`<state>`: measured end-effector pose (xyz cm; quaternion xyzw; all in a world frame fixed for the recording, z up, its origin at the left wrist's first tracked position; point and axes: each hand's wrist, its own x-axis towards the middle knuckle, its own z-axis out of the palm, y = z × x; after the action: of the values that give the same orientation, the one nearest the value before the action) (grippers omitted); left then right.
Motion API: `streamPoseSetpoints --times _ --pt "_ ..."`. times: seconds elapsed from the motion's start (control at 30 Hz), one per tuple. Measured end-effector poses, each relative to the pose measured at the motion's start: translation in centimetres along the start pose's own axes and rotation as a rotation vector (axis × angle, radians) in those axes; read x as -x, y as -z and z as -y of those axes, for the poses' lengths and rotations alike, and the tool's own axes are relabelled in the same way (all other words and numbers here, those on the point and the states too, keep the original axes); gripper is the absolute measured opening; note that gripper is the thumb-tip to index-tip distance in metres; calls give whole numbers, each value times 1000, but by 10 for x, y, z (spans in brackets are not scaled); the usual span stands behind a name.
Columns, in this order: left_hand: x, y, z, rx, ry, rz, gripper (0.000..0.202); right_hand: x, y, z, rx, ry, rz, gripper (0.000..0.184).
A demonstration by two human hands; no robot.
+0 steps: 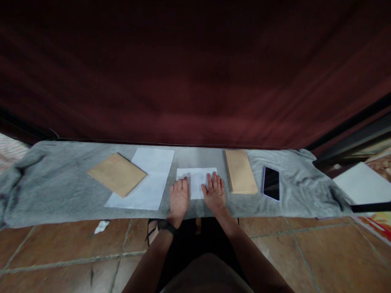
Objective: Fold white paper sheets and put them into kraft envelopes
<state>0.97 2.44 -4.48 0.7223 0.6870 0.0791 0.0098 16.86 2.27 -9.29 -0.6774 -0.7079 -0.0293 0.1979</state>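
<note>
A small folded white paper (197, 178) lies on a grey cloth (61, 191) in front of me. My left hand (179, 198) rests flat on its left edge, fingers stretched out. My right hand (214, 193) lies flat on its right part, fingers spread. Neither hand grips anything. A black band sits on my left wrist.
A brown envelope (117, 174) lies on larger white sheets (152, 162) at the left. Another brown envelope (240, 171) and a black phone (271, 183) lie at the right. A dark red curtain (195, 73) hangs behind. A paper scrap (101, 226) lies on the tiled floor.
</note>
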Motion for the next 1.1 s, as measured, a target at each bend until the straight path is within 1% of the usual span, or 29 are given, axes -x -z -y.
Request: streamPoseSetpoints --times 0.03,0.07,0.1,0.17,0.23,0.3,0.47,0.63,0.77,0.83,1.0,1.1 --pt "3 -4 -10 41 -110 -17 46 0 0 0 -3 -1 14 61" --pt "6 -8 -20 84 -177 -36 49 0 0 -1 -4 -3 32 60" --pt "8 -13 -29 121 -216 -48 52 0 1 -1 -4 -6 53 59" --pt "11 -23 -41 162 -216 -56 56 -1 1 -1 -2 -11 93 59" --pt "11 -29 -42 173 -186 -48 59 -1 2 -1 2 -21 105 59" --pt "10 -32 -36 167 -161 -39 62 -2 2 0 2 -27 87 59" --pt "6 -28 -8 137 -130 -31 63 -1 0 1 -21 -13 14 60" --pt "7 -28 13 100 -71 -44 61 0 -2 -3 -11 -1 -10 61" --pt "7 -28 18 94 -78 -48 61 -4 -2 1 -24 -9 -21 58" --pt "7 -28 18 90 -80 -49 60 -10 -3 10 -52 14 12 57" --pt "7 -28 17 75 -96 -36 57 -29 -10 40 -154 158 140 55" --pt "6 -29 17 57 -94 -31 57 -35 -17 44 -160 175 162 55"
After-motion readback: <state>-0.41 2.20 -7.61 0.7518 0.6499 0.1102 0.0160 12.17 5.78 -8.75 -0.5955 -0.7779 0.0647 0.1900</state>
